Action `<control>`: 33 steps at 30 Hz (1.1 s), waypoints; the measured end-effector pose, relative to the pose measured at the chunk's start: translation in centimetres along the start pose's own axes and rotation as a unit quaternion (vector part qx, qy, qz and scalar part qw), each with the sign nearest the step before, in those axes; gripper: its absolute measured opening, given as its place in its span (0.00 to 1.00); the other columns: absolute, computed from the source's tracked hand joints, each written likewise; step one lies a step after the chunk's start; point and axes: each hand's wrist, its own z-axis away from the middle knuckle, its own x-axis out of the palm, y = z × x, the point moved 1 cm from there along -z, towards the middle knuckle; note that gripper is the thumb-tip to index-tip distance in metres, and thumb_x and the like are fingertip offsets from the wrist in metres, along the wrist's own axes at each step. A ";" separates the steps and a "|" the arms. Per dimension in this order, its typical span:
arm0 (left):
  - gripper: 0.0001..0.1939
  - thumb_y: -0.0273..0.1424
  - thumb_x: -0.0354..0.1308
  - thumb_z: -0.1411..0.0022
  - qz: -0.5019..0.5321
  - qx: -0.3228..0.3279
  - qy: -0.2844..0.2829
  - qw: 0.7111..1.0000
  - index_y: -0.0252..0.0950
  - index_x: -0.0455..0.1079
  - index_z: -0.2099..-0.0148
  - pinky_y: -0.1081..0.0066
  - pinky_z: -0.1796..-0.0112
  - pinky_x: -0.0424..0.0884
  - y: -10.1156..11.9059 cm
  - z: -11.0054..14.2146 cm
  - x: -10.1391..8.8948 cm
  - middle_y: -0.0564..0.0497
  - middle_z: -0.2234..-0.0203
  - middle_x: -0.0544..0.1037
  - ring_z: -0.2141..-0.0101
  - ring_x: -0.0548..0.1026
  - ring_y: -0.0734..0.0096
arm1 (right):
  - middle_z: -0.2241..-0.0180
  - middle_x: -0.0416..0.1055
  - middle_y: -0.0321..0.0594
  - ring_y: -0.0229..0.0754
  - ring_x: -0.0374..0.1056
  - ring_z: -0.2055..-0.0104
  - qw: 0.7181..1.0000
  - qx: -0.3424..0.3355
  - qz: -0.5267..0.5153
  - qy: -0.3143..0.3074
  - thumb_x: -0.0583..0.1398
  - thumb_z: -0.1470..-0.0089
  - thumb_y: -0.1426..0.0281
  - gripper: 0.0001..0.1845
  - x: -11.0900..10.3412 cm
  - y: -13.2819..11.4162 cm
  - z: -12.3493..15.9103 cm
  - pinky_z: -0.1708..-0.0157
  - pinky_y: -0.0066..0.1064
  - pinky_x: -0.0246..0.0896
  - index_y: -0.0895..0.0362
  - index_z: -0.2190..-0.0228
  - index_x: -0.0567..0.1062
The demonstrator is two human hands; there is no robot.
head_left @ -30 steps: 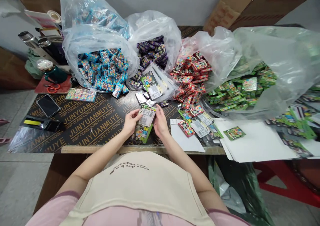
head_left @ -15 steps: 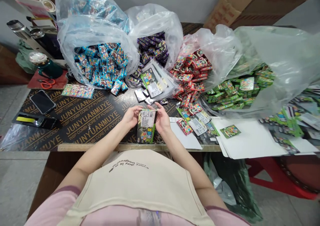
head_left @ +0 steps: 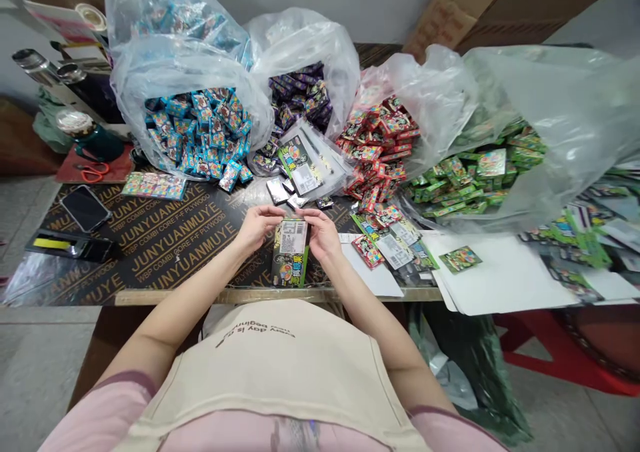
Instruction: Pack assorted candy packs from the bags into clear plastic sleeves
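Note:
A printed black and green packet with a white label lies at the table's front edge, right before me. My left hand grips its far left corner, thumb and fingers closed at the top edge. At the far right corner, my right hand holds the same packet, its fingertips bent over the top edge. Just beyond my fingers are several small dark and silver packets. Behind them lies a stack of clear printed bags.
Plastic bags spill blue packets, purple packets, red packets and green packets along the back. White sheets lie at right with a loose packet. A phone, red scissors and flasks stand or lie left.
My fingers have drawn closer together along the packet's top edge, the right hand moving slightly left. The packet stays in about the same place. The camera view has shifted slightly.

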 end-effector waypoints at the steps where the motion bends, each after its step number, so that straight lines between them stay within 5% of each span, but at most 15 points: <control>1: 0.07 0.25 0.64 0.62 -0.044 0.045 -0.009 0.998 0.32 0.75 0.74 0.74 0.70 0.68 0.1 0.2 -0.1 0.51 0.78 0.77 0.75 0.72 0.75 | 0.70 0.79 0.36 0.44 0.74 0.65 1.000 -0.013 0.000 0.000 0.64 0.66 0.74 0.07 -0.1 0.0 0.0 0.58 0.37 0.67 0.56 0.77 0.75; 4: 0.05 0.30 0.64 0.56 -0.187 0.166 -0.035 0.968 0.33 0.76 0.75 0.71 0.67 0.70 0.5 0.5 -0.3 0.48 0.76 0.79 0.71 0.75 0.70 | 0.69 0.79 0.38 0.45 0.74 0.63 0.998 -0.064 0.017 -0.023 0.63 0.61 0.68 0.04 -0.7 0.0 0.2 0.58 0.38 0.67 0.55 0.78 0.77; 6: 0.07 0.33 0.66 0.54 -0.254 0.189 -0.047 0.948 0.32 0.76 0.75 0.70 0.67 0.71 0.9 0.5 -0.5 0.47 0.75 0.80 0.71 0.76 0.68 | 0.70 0.79 0.39 0.45 0.73 0.64 0.992 -0.098 0.076 -0.037 0.63 0.58 0.64 0.08 -1.3 -0.3 0.3 0.59 0.37 0.67 0.55 0.76 0.80; 10: 0.08 0.28 0.69 0.59 -0.292 0.123 -0.079 0.945 0.31 0.75 0.75 0.72 0.72 0.69 1.8 -0.6 -0.5 0.49 0.79 0.78 0.77 0.73 0.72 | 0.73 0.79 0.37 0.41 0.71 0.70 0.957 -0.148 0.241 -0.060 0.69 0.61 0.64 0.09 -2.0 -1.6 0.0 0.63 0.34 0.66 0.55 0.75 0.81; 16: 0.04 0.26 0.66 0.57 -0.259 0.036 -0.124 0.957 0.30 0.74 0.76 0.75 0.76 0.65 2.9 -1.4 0.4 0.52 0.84 0.75 0.82 0.69 0.77 | 0.78 0.76 0.38 0.38 0.68 0.76 0.929 -0.142 0.323 -0.113 0.68 0.60 0.59 0.14 -2.1 -3.7 -1.2 0.72 0.31 0.64 0.58 0.77 0.80; 21: 0.05 0.28 0.65 0.52 -0.397 0.182 -0.119 0.892 0.31 0.75 0.75 0.73 0.72 0.66 3.0 -0.3 0.3 0.49 0.79 0.77 0.76 0.73 0.72 | 0.74 0.78 0.39 0.42 0.71 0.72 0.893 -0.190 0.384 -0.136 0.65 0.53 0.58 0.15 -2.2 -3.7 0.0 0.67 0.34 0.67 0.57 0.75 0.80; 28: 0.06 0.23 0.60 0.45 -0.472 0.340 -0.163 0.797 0.35 0.78 0.66 0.72 0.68 0.66 1.8 0.2 0.5 0.50 0.73 0.75 0.71 0.72 0.71 | 0.51 0.74 0.43 0.45 0.67 0.49 0.782 -0.332 0.495 -0.184 0.56 0.40 0.62 0.15 -4.6 -4.1 1.7 0.46 0.41 0.59 0.51 0.55 0.77; 33: 0.05 0.23 0.61 0.45 -0.455 0.326 -0.178 0.810 0.34 0.78 0.67 0.73 0.69 0.65 1.7 0.1 0.7 0.51 0.74 0.71 0.72 0.69 0.73 | 0.62 0.71 0.46 0.48 0.65 0.55 0.686 -0.256 0.680 -0.032 0.59 0.44 0.67 0.10 -11.1 -6.4 -1.7 0.53 0.41 0.58 0.55 0.63 0.79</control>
